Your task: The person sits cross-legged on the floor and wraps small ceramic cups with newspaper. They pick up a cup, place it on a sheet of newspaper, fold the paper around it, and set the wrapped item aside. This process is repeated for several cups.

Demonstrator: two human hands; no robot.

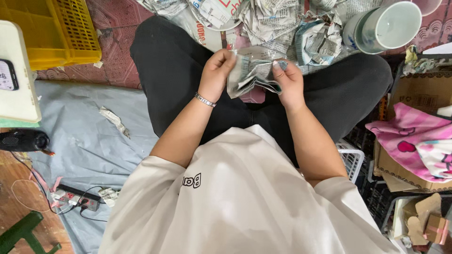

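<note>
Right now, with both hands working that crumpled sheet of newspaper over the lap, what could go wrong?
The newspaper sheet is pinched at its edges between the left hand and the right hand, so a hard pull might tear it. The white ceramic cup lies on its side at the edge of the crumpled newspaper pile, and a stray elbow or tugged paper could set it rolling.

the light is bright, soft and even, like daylight from above, with only faint shadows under the forearms. no harsh glare, though the white shirt (245, 197) is nearly washed out. focus is sharp throughout; the wide lens bends things slightly at the edges.
</note>
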